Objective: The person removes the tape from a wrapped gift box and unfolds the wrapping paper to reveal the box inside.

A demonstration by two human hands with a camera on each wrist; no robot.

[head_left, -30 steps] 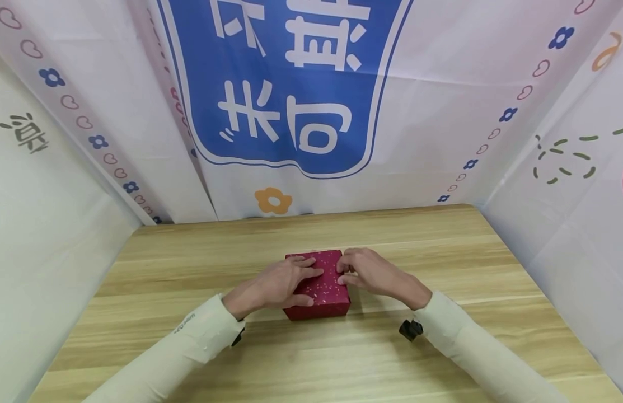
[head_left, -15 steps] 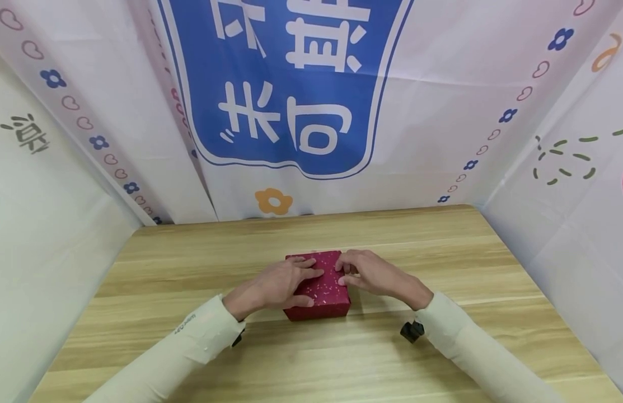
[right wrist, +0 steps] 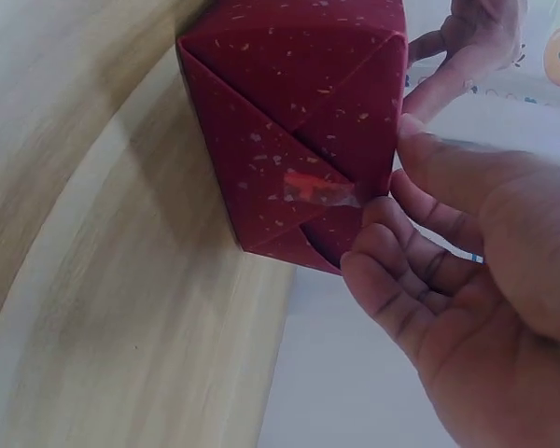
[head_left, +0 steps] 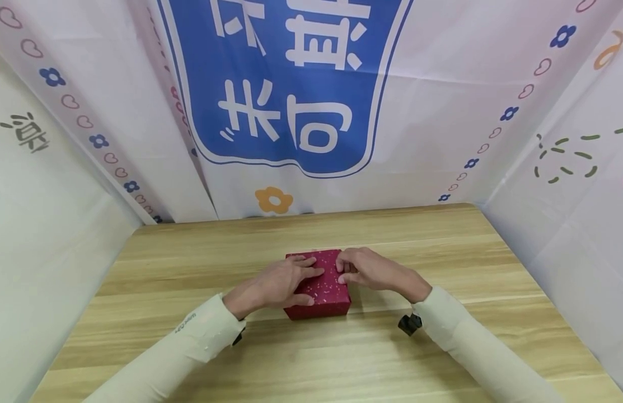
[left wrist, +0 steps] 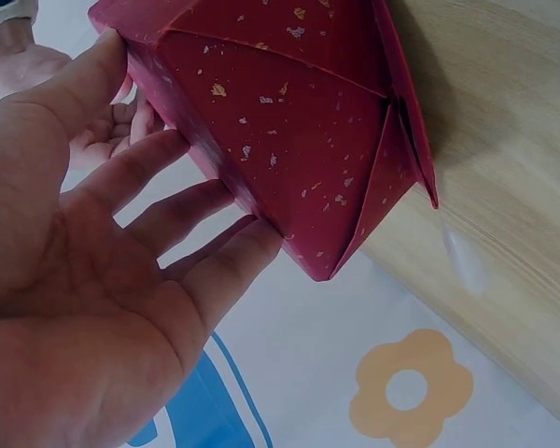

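A box wrapped in dark red paper with gold flecks (head_left: 327,291) sits on the wooden table. My left hand (head_left: 281,282) rests on its top with fingers spread. In the left wrist view, the left hand's fingertips (left wrist: 261,238) touch the edge of the wrapped box (left wrist: 289,140), whose near end has folded flaps, one standing out. At the right end, my right hand (head_left: 374,271) has curled fingers at the top edge. The right wrist view shows a strip of clear tape (right wrist: 313,189) across that end's folds, running to the curled fingertips, which hold its end.
The wood-grain table (head_left: 311,358) spreads around the box. A printed cloth (head_left: 422,129) hangs behind it, with side panels left and right. A small black device (head_left: 410,323) sits at the right cuff.
Almost nothing differs. The left hand keeps its place on the box, while the right hand and wrist shift only very slightly at the right edge.
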